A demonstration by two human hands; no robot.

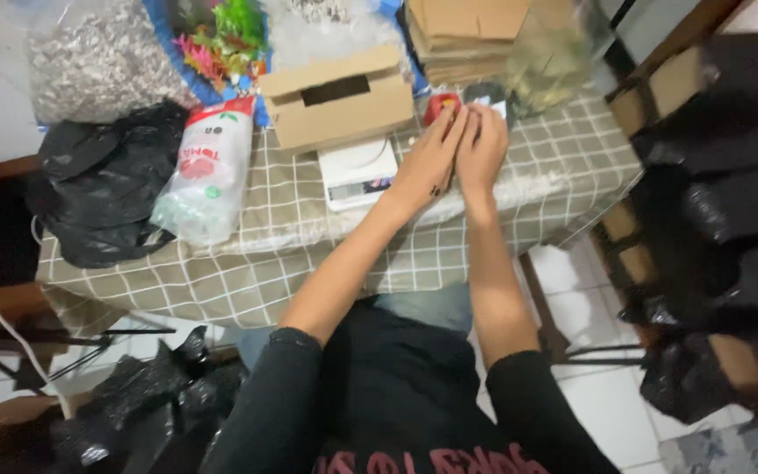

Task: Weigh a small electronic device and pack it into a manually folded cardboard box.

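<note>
Both hands meet at the upper centre of the frame: left hand point(427, 162) and right hand point(482, 149) lie side by side, fingers extended and close together, pressing down on or around something small on the checked tablecloth point(309, 263). Whether either hand actually pinches an item I cannot tell; the fingertips cover whatever is under them. Just beyond the fingertips sit a small red object point(441, 104) and a dark round object point(482, 91), both partly hidden by the hands. Judged progress: handling is under way at that spot, nothing visibly finished; the white digital scale point(358, 169), just left of the left hand, carries nothing on its platform. The open cardboard box point(335, 98) stands directly behind the scale, touching or nearly so. Room for moving: table is crowded along its far edge, with a clear bag of white pellets point(208, 171) at left centre, a black plastic bag point(103, 180) hanging at the left edge, a bag of gravel point(94, 57) upper left, and stacked flat cartons point(467, 31) upper centre. Open cloth remains only toward the near edge and the right corner. Black bags on the shelving point(730, 175) at the right of the frame stand close to the table's right side.
</note>
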